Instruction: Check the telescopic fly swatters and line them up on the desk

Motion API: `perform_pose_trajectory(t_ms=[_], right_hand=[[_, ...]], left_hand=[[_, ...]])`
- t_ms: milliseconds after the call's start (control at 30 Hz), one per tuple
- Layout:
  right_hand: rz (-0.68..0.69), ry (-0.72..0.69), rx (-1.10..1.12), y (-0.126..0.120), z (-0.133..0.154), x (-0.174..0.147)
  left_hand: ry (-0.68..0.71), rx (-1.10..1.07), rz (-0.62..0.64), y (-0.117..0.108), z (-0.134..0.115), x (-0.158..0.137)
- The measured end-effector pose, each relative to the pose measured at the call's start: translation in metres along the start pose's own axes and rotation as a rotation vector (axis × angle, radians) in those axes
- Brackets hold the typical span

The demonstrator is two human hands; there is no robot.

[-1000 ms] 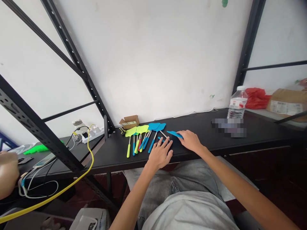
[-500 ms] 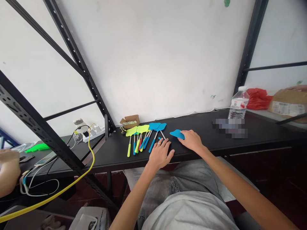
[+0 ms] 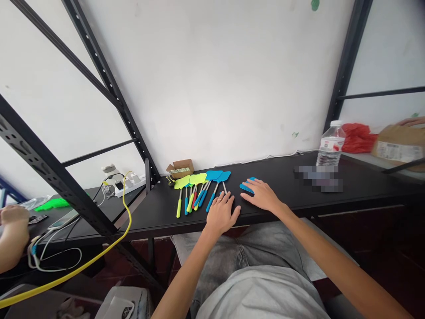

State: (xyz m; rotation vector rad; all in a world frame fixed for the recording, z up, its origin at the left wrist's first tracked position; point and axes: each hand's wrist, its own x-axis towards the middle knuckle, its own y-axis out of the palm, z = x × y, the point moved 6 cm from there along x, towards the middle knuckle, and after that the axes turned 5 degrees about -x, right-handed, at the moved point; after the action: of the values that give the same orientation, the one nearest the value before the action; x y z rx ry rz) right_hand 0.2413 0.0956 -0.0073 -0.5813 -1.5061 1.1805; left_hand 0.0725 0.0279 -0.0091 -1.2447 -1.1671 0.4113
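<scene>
Fingers spread, my right hand (image 3: 262,195) lies over a blue fly swatter head (image 3: 245,186) on the black table, covering part of it. My left hand (image 3: 222,212) rests flat to the left, a ring on one finger, at the lower end of a metal shaft (image 3: 224,188); what is under its fingers is hidden. Beside it, several fly swatters lie in an overlapping row, handles toward me. The yellow-green heads (image 3: 198,178) are on the left and the blue heads (image 3: 214,175) on the right. One red handle (image 3: 194,198) shows among them.
A small open cardboard box (image 3: 181,168) stands behind the row. To the right are a water bottle (image 3: 330,144), a blurred-out item (image 3: 318,177), a red bag (image 3: 357,137) and a brown package (image 3: 398,144). A yellow cable (image 3: 128,212) crosses the left. Another person's hand (image 3: 15,215) is at far left.
My right hand has let go of the edge of the blue swatter head and spread flat over it. The head now lies lower on the table. My left hand has hardly moved.
</scene>
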Motion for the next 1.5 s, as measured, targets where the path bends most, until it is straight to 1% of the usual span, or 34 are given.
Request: perform_pose_trajectory(t_ms=[67,167,267,367,567,667,767,867,1067,1233,1500], right_hand=[[-0.019,-0.046,0.013,0.0,0.002,0.0],[-0.023,0.027,-0.011,0.003,-0.005,0.001],[-0.043,0.083,-0.032,0.005,-0.012,0.002],[-0.079,0.059,-0.024,0.005,-0.011,0.002],[-0.136,0.029,-0.011,0.0,-0.006,0.001],[-0.154,-0.019,0.014,-0.002,-0.003,0.001],[-0.123,-0.092,0.051,-0.001,0.001,0.001],[-0.083,-0.134,0.074,0.0,0.003,0.001],[-0.036,-0.158,0.076,0.003,0.004,0.002],[-0.026,-0.176,0.076,0.004,0.004,0.001],[-0.007,-0.215,0.098,0.005,0.006,0.001]], left_hand=[[0.005,-0.01,-0.024,-0.002,-0.001,0.0],[-0.034,0.007,-0.065,-0.003,0.0,-0.001],[-0.087,0.031,-0.068,-0.001,0.004,0.0],[-0.08,0.008,-0.049,0.001,0.004,0.0],[-0.058,-0.095,-0.063,-0.006,0.001,0.0],[-0.066,-0.147,-0.062,-0.008,0.003,0.001],[-0.082,-0.197,-0.06,-0.007,0.006,0.002],[-0.089,-0.237,-0.067,-0.007,0.009,0.002],[-0.081,-0.274,-0.12,-0.012,0.009,0.002],[-0.093,-0.327,-0.156,-0.017,0.01,-0.001],[-0.115,-0.457,-0.151,-0.025,0.014,-0.002]])
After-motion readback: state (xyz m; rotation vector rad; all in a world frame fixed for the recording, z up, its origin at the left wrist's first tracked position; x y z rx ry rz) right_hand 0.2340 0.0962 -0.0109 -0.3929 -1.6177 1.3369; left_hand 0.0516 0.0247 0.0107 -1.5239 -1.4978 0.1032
